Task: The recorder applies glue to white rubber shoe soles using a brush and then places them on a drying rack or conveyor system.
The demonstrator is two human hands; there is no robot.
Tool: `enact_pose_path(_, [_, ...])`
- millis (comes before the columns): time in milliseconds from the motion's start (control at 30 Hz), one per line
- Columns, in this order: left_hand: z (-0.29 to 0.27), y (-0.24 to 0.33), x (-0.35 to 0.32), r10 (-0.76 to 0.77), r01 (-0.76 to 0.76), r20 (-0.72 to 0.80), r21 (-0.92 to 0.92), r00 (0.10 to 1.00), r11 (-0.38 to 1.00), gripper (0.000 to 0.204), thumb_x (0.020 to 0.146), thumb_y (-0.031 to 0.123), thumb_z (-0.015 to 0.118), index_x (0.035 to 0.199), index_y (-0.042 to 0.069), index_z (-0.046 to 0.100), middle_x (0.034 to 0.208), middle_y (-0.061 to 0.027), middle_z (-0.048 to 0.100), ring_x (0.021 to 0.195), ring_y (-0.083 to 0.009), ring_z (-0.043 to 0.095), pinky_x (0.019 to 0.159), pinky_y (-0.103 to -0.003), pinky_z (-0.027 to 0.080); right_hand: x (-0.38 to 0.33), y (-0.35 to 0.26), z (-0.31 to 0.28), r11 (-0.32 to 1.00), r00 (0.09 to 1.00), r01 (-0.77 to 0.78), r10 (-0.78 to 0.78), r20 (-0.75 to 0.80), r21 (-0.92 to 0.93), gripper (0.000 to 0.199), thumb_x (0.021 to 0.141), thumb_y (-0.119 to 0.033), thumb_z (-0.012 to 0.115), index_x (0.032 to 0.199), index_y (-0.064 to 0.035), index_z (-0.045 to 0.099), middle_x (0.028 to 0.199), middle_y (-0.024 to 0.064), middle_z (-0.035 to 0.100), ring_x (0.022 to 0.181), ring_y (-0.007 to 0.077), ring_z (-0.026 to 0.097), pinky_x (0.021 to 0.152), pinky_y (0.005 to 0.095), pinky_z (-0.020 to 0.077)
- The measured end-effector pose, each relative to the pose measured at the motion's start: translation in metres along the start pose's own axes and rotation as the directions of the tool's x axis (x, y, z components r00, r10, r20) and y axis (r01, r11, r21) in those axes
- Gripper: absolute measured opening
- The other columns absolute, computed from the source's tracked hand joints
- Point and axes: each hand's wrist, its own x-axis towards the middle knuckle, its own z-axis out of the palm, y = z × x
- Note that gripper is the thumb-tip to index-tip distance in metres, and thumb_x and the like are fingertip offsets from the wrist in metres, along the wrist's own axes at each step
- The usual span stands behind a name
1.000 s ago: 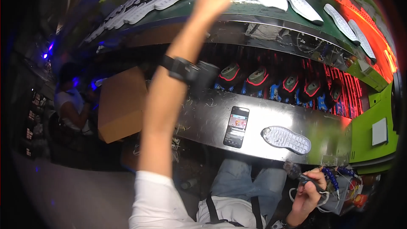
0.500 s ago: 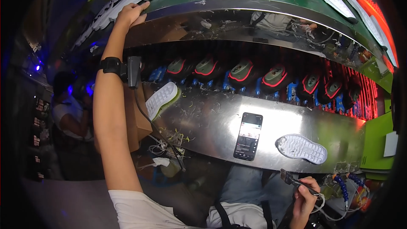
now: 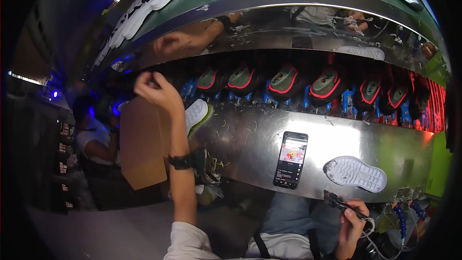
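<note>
White rubber shoe sole with green edge [image 3: 196,114] propped at the steel bench's [image 3: 250,149] nine o'clock end, our left hand [image 3: 155,90] clenched just beside it, our right hand [image 3: 352,216] at five o'clock grasping dark metal pliers [image 3: 339,203], grey sole [image 3: 355,174] nearby.

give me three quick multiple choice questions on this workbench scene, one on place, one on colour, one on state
1. Where does the phone lie?
A on the metal bench
B on the cardboard box
C in the left hand

2. What colour is the shoe sole right of the phone?
A red
B grey
C green

3. What is the phone's screen doing?
A dark
B lit
C cracked

Key: 1 A, it rests flat on the steel surface. 2 B, its tread looks pale grey. 3 B, the screen shows a bright picture.
</note>
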Motion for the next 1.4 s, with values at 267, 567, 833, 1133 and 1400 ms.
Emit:
enact_pose_path(267, [0.030, -0.099, -0.039, -0.218, 0.144, 0.905, 0.177, 0.366, 0.974, 0.086, 0.069, 0.040, 0.090, 0.136, -0.002, 0.057, 0.131, -0.0246, 0.063, 0.125, -0.0377, 0.059, 0.106, -0.042, 0.045, 0.016, 0.003, 0.012, 0.996, 0.996, -0.081, 0.082, 0.018, -0.047, 0.029, 0.076, -0.009, 0.076, 0.099, 0.0041, 0.064, 0.089, 0.0096, 0.061, 0.061, 0.0121, 0.053, 0.051, 0.0223, 0.0404])
enact_pose_path(567, [0.066, -0.099, -0.024, -0.120, 0.084, 0.990, 0.126, -0.069, 0.988, 0.081, 0.069, 0.033, 0.092, 0.134, -0.003, 0.059, 0.128, -0.0188, 0.067, 0.118, -0.0271, 0.062, 0.104, -0.034, 0.045, 0.020, 0.012, 0.017, 0.994, 0.994, -0.098, 0.095, -0.060, -0.050, 0.030, 0.077, -0.009, 0.075, 0.101, 0.0038, 0.063, 0.092, 0.0080, 0.060, 0.060, 0.0102, 0.051, 0.050, 0.0220, 0.0392])
enact_pose_path(833, [0.069, -0.109, -0.025, -0.149, 0.112, 0.985, 0.158, -0.089, 0.981, 0.068, 0.073, 0.038, 0.090, 0.121, -0.003, 0.067, 0.120, -0.0178, 0.069, 0.113, -0.0256, 0.064, 0.101, -0.034, 0.047, 0.021, 0.019, 0.028, 0.990, 0.990, -0.120, 0.114, -0.082, -0.073, 0.029, 0.076, -0.008, 0.075, 0.099, 0.0036, 0.064, 0.089, 0.0089, 0.061, 0.060, 0.0120, 0.053, 0.052, 0.0232, 0.0405])
enact_pose_path(1133, [0.039, -0.104, -0.052, -0.050, 0.096, 0.999, 0.049, 0.012, 0.994, 0.115, 0.056, 0.014, 0.097, 0.151, 0.001, 0.035, 0.142, -0.0231, 0.053, 0.134, -0.0357, 0.051, 0.112, -0.041, 0.041, 0.016, 0.013, 0.044, 0.985, 0.988, -0.152, 0.150, -0.041, -0.078, 0.028, 0.074, -0.005, 0.075, 0.098, 0.0040, 0.064, 0.088, 0.0104, 0.062, 0.060, 0.0135, 0.055, 0.053, 0.0244, 0.0414])
enact_pose_path(1400, [0.025, -0.093, -0.058, 0.073, -0.064, 0.995, -0.069, 0.060, 0.996, 0.123, 0.061, 0.006, 0.092, 0.159, 0.012, 0.017, 0.155, -0.0286, 0.031, 0.143, -0.0474, 0.034, 0.114, -0.048, 0.039, 0.013, 0.008, 0.043, 0.989, 0.989, -0.134, 0.130, -0.069, -0.056, 0.027, 0.074, -0.004, 0.075, 0.097, 0.0051, 0.065, 0.080, 0.0082, 0.061, 0.057, 0.0120, 0.054, 0.052, 0.0239, 0.0402])
